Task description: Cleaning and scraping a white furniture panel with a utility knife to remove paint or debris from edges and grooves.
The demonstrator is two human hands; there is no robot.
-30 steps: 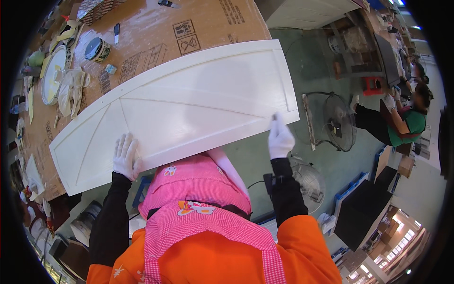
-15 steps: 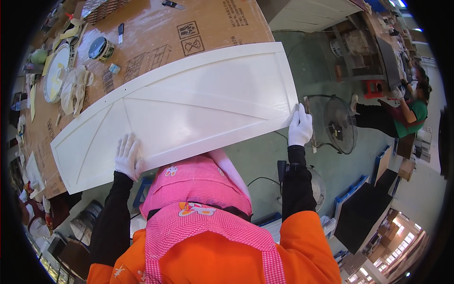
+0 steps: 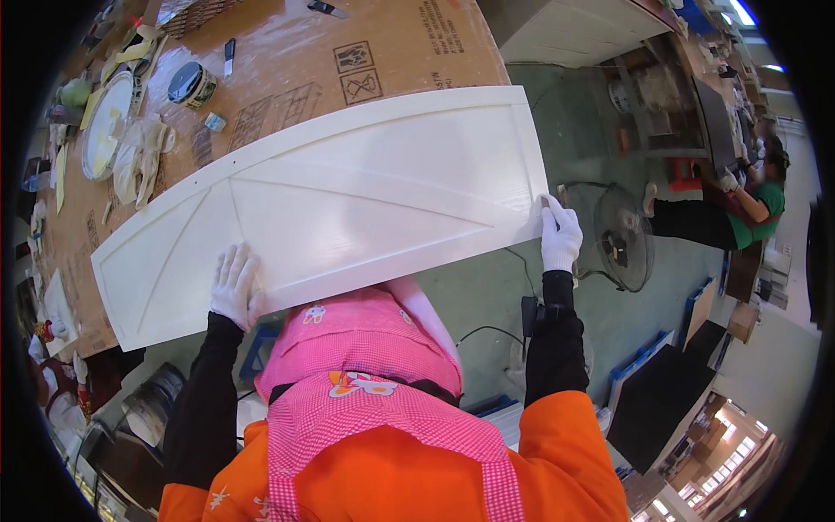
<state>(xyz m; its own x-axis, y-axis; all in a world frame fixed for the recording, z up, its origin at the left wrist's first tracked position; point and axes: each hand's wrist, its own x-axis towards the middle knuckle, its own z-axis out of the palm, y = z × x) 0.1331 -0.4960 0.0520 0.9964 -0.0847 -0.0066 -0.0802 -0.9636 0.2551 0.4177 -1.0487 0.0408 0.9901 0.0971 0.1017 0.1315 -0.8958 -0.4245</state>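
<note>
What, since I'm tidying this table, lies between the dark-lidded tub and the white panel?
A small pale-blue block lies there in the head view.

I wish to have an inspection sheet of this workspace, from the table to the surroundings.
Surface: smeared, cardboard-covered table.
Job's things: white arched panel, partly on the table, overhanging.
Clutter: dark-lidded can, small blue box, black-handled tool on the table.
Hands: left hand flat on the panel; right hand pinching a small grey piece at its right end.
Cables: black cable near the right forearm.
Surroundings: caged fan at right; co-worker in green farther right.
</note>
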